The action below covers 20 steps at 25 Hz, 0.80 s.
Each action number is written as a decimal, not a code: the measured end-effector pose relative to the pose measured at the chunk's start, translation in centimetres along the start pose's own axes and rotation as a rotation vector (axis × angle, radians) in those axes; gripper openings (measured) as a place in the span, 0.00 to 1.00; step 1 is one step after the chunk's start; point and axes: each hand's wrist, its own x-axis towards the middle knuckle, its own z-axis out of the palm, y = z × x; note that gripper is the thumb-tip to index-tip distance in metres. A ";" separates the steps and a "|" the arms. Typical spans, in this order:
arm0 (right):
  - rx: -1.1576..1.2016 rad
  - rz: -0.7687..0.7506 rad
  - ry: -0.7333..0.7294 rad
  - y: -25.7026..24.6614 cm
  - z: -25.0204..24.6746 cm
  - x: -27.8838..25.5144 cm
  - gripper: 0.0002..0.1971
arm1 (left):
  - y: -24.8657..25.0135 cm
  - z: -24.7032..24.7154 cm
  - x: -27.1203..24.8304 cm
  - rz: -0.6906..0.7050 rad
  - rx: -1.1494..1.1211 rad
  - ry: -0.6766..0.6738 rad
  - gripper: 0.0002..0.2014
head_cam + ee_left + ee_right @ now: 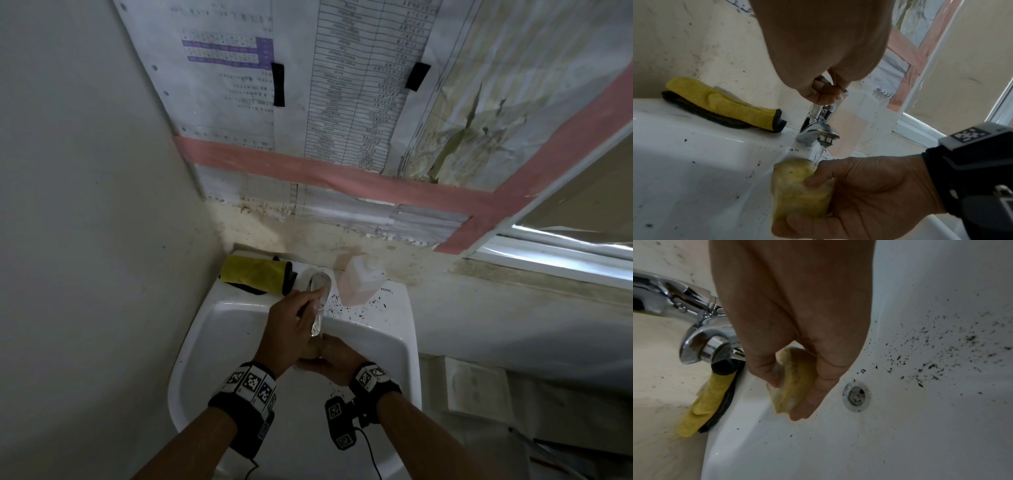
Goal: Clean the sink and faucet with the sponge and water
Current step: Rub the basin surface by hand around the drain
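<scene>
At the far left of the sink (198,329) rim lay one yellow cloth (253,274) with a dark backing, folded long, its length running along the back ledge toward the faucet (818,131). It was untouched by either hand.

Next came the left hand (291,329), reaching up and forward over the basin. Its fingers (826,95) were curled down onto the chrome lever at the top of the faucet, pinching it. Water ran in a thin stream from the spout.

Directly below that spout the right hand (869,191) held the one sponge (799,190), yellow and grubby, gripped between the thumb on one face and the fingers (816,395) on the other. The sponge's long axis ran roughly up and down in the left wrist view, its top edge meeting the stream. So the sponge lay beneath and slightly nearer the person than the spout, and the right hand was the one placed to scrub; the left looked tied to the lever.

Right of the faucet stood one translucent bottle (359,277) on the ledge, just beside the tap. Dark specks (941,356) were scattered over the ledge and the basin wall, thickest to the right, well apart from the sponge. One drain (856,395) sat in the basin floor, near the fingertips in the right wrist view.

Judging by this, wetting came first and wiping had not begun.
</scene>
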 end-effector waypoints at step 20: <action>-0.304 -0.056 -0.030 -2.5 -0.4 -6.2 0.16 | -0.4 0.3 -1.7 -0.064 0.103 -0.075 0.12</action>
